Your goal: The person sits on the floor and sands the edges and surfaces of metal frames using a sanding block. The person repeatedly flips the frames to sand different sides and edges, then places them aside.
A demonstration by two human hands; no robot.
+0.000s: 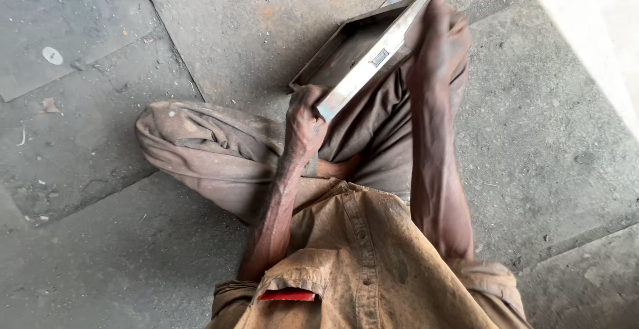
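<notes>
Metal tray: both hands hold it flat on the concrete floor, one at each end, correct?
Not flat on the floor. The head view shows the metal tray raised and tilted over the lap, the left hand and right hand gripping opposite ends.

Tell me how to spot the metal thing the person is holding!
Look above the person's folded legs, over the grey stone floor. The left hand grips the near corner and the right hand the far end of a metal tray. It is shallow and rectangular with raised edges, tilted, and its long side shines pale.
</notes>
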